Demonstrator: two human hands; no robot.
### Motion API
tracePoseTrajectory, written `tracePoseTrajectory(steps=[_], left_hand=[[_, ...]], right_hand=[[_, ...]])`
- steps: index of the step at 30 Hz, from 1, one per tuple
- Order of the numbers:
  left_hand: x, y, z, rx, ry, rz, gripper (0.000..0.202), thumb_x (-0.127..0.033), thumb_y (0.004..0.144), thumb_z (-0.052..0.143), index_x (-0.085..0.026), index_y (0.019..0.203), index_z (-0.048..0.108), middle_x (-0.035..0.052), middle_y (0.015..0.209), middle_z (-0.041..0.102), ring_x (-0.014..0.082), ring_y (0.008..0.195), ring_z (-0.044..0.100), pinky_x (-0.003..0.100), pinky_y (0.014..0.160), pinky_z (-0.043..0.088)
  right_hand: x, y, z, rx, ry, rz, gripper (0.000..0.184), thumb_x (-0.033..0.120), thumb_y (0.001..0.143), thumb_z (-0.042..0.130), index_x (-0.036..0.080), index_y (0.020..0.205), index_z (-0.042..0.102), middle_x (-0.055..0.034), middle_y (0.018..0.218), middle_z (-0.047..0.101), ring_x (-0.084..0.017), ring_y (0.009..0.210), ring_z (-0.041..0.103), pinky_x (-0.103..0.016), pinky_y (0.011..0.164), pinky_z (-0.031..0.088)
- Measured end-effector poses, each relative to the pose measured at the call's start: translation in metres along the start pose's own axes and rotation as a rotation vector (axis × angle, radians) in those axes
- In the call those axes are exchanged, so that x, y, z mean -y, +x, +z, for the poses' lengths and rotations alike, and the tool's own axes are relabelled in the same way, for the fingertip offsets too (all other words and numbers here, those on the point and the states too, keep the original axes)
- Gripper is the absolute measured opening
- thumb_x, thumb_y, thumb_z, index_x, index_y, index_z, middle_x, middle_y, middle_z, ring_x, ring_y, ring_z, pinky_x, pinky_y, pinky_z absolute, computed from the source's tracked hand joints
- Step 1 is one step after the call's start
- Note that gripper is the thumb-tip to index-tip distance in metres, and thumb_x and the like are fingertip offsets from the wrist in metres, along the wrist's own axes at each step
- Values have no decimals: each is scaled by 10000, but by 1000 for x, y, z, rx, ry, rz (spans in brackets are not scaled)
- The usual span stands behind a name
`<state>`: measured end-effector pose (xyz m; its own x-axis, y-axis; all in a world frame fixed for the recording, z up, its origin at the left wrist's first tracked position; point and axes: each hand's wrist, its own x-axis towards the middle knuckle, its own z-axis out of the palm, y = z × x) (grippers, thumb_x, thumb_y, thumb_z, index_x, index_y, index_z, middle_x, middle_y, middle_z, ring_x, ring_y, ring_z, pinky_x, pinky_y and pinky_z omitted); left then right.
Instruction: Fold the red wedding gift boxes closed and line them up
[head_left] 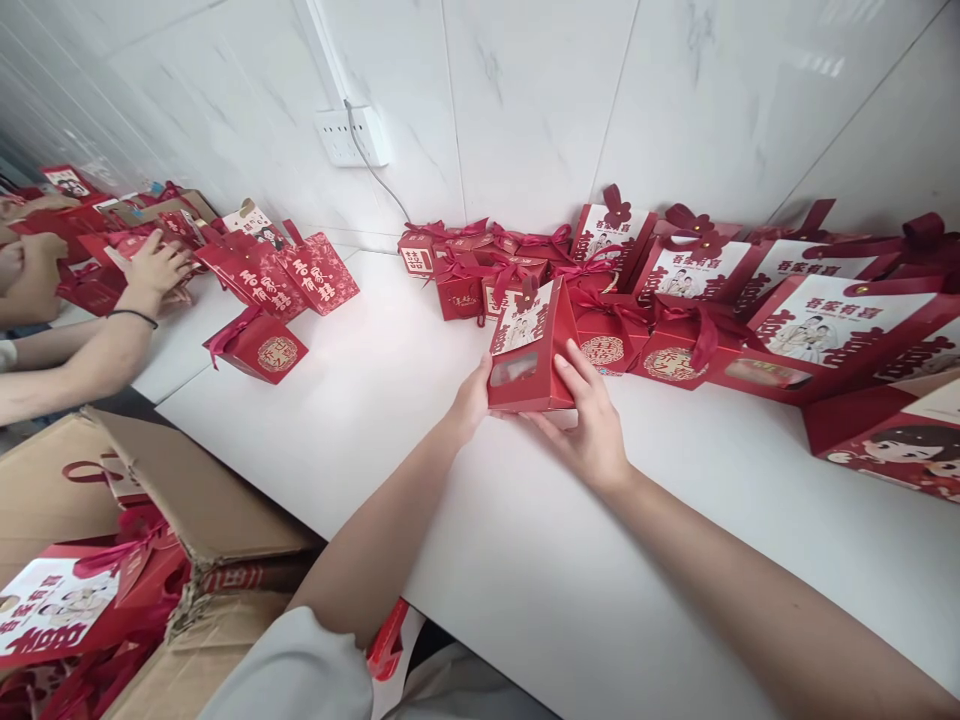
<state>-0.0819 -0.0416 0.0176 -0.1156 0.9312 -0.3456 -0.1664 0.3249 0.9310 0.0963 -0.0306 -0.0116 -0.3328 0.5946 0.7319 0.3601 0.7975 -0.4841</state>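
Between my two hands a red gift box (564, 385) is held above the white table, tilted a little. It tapers to the top, with a white printed panel and a small clear window on its front. My left hand (471, 400) grips its left lower edge. My right hand (589, 420) is closed round the right side, fingers on the side face and beneath the bottom. Just behind stand small red boxes with ribbon bows (600, 345). Larger tapered boxes with white panels (821, 318) line the right side.
A cardboard carton (202, 480) full of red boxes stands at the lower left. Several red boxes (259, 345) sit on the table's left part. Other people's hands (154, 268) handle boxes at the far left. A wall socket (351, 137) with a cable is behind.
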Motion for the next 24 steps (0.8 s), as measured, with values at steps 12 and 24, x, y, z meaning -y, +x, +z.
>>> tracePoseTrajectory(steps=[12, 24], left_hand=[[2, 4, -3, 44, 52, 8, 713, -720, 895, 330, -219, 1338, 578, 106, 1167, 725, 297, 864, 720, 398, 651, 582], [0, -2, -7, -27, 254, 267, 606, -681, 914, 384, -235, 1263, 598, 68, 1285, 661, 274, 1239, 573, 405, 1114, 405]], right_hand=[[-3, 0, -5, 50, -14, -38, 860, 444, 853, 700, 314, 1561, 229, -107, 1556, 403, -317, 1358, 493, -502, 1077, 476], [-3, -4, -3, 88, -174, -146, 432, 289, 942, 608, 460, 1338, 575, 28, 1387, 608, -271, 1212, 554, -489, 1028, 451]])
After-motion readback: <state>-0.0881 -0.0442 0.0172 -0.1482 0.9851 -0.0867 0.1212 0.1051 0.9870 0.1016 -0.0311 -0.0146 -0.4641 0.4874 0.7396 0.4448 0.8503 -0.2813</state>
